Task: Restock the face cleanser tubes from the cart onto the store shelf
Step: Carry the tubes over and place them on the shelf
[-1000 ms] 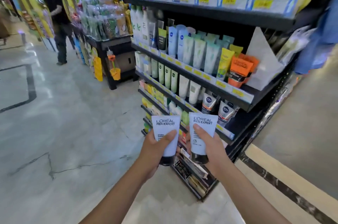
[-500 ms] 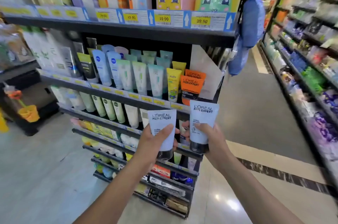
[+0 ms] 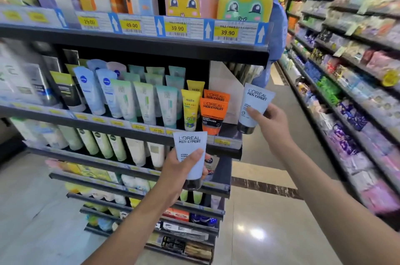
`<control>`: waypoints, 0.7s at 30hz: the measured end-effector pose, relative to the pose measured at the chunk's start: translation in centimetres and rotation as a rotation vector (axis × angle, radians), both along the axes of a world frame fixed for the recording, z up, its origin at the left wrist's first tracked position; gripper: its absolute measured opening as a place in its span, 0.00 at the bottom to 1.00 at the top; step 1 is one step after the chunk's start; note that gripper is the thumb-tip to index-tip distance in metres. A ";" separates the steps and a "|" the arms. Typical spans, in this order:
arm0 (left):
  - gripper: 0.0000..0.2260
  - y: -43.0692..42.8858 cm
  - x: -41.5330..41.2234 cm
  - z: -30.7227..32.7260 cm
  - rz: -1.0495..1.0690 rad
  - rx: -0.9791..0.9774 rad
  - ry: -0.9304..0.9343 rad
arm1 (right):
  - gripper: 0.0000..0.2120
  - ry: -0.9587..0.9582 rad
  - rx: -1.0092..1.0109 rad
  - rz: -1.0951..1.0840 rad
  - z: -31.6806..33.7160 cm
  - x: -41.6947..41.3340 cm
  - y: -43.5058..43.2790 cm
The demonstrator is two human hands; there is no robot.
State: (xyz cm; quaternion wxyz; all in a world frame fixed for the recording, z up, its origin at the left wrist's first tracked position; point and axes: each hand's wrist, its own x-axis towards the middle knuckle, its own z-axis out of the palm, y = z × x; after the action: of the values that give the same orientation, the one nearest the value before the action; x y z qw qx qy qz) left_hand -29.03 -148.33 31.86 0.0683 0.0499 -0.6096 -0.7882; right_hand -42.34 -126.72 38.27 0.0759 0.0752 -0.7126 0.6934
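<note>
**Stock in hand:** two pale-blue face cleanser tubes, dark caps down.

**Right tube** (image 3: 257,96): the right hand (image 3: 271,122) clamps it, thumb across the front and fingers curled behind. It is raised at the open right end of the shelf (image 3: 227,129). I cannot tell whether it touches the shelf.

**Left tube** (image 3: 190,145): the left hand (image 3: 179,170) grips it round the lower body. It sits below and left of the right grip, in front of the shelf lip.

**Neighbours:** orange tubes (image 3: 213,113) stand just left of the right grip, with a bare patch of shelf between.

**Progress:** neither tube is shelved, and no pale-blue tube of this kind shows on the shelf. At least two placements appear to remain, the right tube likely first, into that bare patch.

**Cart:** out of view, so remaining stock is unknown.
</note>
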 end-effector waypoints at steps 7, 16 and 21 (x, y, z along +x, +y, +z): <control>0.03 -0.1 0.2 0.0 -0.008 -0.014 -0.009 | 0.22 -0.007 0.125 -0.030 -2.9 -4.3 -0.7; 0.12 0.0 -0.1 -0.4 0.029 -0.023 -0.001 | 0.18 0.057 0.190 -0.038 -4.7 -6.0 -1.0; 0.16 0.4 -0.5 -0.3 0.031 -0.021 -0.001 | 0.21 0.104 0.250 -0.038 -5.1 -5.8 -1.0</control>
State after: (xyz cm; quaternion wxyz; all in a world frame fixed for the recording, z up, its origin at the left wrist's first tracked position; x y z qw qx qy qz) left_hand -29.49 -147.96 31.57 0.0806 0.0589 -0.6172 -0.7805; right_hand -48.16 -127.76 33.20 0.1158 0.1063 -0.7898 0.5929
